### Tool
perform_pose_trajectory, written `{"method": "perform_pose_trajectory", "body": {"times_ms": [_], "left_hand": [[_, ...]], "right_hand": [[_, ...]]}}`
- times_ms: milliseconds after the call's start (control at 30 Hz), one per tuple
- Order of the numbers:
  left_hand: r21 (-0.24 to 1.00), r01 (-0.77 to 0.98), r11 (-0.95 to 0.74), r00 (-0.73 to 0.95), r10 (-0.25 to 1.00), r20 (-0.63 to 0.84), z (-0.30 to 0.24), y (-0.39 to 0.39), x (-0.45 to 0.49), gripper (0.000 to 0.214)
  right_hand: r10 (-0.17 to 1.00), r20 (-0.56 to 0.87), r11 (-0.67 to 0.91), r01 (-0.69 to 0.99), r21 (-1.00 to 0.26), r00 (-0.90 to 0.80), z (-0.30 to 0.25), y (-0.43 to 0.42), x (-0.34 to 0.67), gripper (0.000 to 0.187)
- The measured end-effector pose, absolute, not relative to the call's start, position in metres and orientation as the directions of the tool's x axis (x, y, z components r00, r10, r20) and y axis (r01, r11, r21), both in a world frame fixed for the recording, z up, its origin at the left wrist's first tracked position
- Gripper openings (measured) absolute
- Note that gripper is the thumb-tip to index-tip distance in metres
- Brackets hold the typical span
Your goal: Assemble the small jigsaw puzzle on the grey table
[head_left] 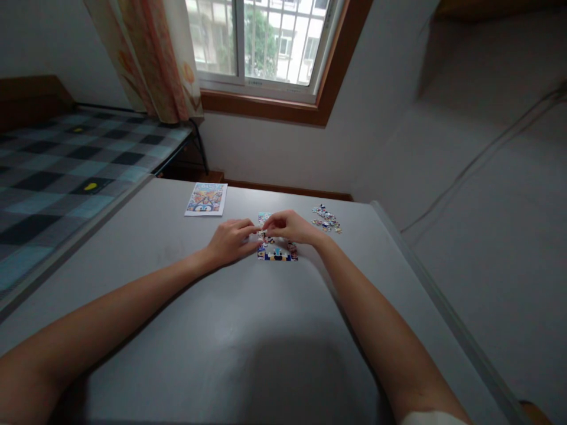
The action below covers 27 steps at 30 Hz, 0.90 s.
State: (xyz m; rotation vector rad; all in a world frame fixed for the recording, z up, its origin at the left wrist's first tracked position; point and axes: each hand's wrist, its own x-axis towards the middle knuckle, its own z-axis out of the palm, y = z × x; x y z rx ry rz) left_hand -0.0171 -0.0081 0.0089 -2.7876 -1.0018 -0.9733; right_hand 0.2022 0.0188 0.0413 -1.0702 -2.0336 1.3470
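A partly assembled jigsaw puzzle [278, 256] lies flat on the grey table, with a blue cartoon figure along its near edge. My left hand [230, 241] rests at the puzzle's left side, fingers stretched out and their tips touching its edge. Above the puzzle's upper left part, my right hand [290, 226] is bent down with thumb and fingers pinched on a small puzzle piece, mostly hidden by the fingertips. The hand covers much of the puzzle's middle. Loose puzzle pieces [326, 221] lie in a scattered pile to the right of my right hand.
A printed reference picture [206, 199] lies at the table's back left. The grey table [266, 313] has raised rims at its sides. Beyond it stand a bed with a checked cover [88, 153], a curtain [155, 59] and a barred window [266, 41]. A wall borders the right side.
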Motion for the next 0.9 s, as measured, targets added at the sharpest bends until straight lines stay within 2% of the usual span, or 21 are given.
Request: {"method": "perform_pose_trajectory", "body": {"times_ms": [167,267,533,900], "left_hand": [[0.193,0.557,-0.808,0.688,0.578,0.439,0.011,-0.009,-0.016,0.042],[0.215,0.574,-0.79,0.696,0.609,0.381,0.01,-0.009,-0.015,0.041],[0.22,0.592,-0.775,0.68,0.627,0.38,0.006,-0.006,-0.016,0.039],[0.224,0.591,-0.775,0.678,0.628,0.383,0.01,-0.01,-0.015,0.041]], "right_hand": [[0.792,-0.18,0.166,0.49,-0.856,-0.583,0.05,0.019,0.216,0.012],[0.794,-0.229,0.119,0.513,-0.85,-0.563,0.052,0.019,0.219,0.01],[0.825,-0.251,0.013,0.46,-0.888,-0.507,0.054,0.019,0.222,0.008],[0.828,-0.254,-0.01,0.44,-0.898,-0.5,0.055,0.019,0.227,0.008]]}}
